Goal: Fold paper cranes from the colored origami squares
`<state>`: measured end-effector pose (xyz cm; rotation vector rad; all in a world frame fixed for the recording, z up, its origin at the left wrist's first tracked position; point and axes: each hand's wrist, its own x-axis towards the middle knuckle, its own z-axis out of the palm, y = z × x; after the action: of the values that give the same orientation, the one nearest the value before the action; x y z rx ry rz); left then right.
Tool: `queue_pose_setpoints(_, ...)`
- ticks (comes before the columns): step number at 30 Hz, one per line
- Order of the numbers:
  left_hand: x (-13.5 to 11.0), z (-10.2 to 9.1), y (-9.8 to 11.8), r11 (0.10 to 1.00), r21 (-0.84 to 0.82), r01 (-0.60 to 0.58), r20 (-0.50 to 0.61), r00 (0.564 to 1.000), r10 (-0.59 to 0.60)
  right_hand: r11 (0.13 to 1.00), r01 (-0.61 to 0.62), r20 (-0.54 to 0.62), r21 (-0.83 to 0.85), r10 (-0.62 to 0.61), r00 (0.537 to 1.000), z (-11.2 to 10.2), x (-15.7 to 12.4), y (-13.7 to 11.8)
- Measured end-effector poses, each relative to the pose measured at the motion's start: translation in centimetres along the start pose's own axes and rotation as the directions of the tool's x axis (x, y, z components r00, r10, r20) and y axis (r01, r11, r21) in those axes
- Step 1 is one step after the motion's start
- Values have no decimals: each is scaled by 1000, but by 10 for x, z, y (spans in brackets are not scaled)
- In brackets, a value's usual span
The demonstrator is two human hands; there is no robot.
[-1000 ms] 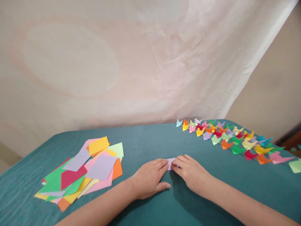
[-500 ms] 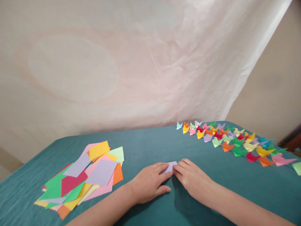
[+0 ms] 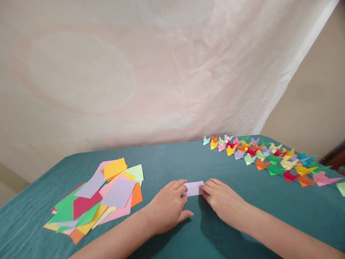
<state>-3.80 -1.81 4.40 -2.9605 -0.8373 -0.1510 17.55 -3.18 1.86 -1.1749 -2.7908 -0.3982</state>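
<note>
Strip: lilac paper, on the table (image 3: 167, 158) between the two hands; the strip (image 3: 193, 189) has both ends partly covered by fingers, so its full length and any folds there cannot be made out.
Left hand: palm down, the hand (image 3: 168, 205) slants in from the lower left, its forearm cut off by the bottom edge; fingers bent, tips at the strip's left end, thumb well apart, so this grip is loose.
Right hand: the hand (image 3: 222, 196) lies with its back up, forearm running out at the lower right; fingertips bunched, this grip closed on the strip's right end, thumb largely hidden.
Sheets: a loose heap of sheets (image 3: 118, 193) at left, the lower ones mostly covered.
Birds: rows of folded birds (image 3: 288, 164) at right, the far ones overlapping.
Right edge: a pale green piece (image 3: 341, 187), cut off.
</note>
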Motion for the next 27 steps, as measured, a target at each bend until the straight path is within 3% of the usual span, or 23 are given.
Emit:
queue_pose_setpoints(8,0,-5,2,999,-25,22,-3,1000,-22,999,-44,64,31,42,997,-4,-6,5)
queue_pose_setpoints(14,0,0,-9,994,-107,-13,-23,1000,11,995,-47,135,91,34,990,-12,-4,8)
queue_pose_setpoints(21,5,24,-20,923,-358,144,-162,964,-213,994,-55,176,98,37,984,-12,-4,7)
queue_pose_setpoints(27,5,33,-19,908,-397,136,-136,969,-205,944,-120,93,307,96,991,-13,0,19)
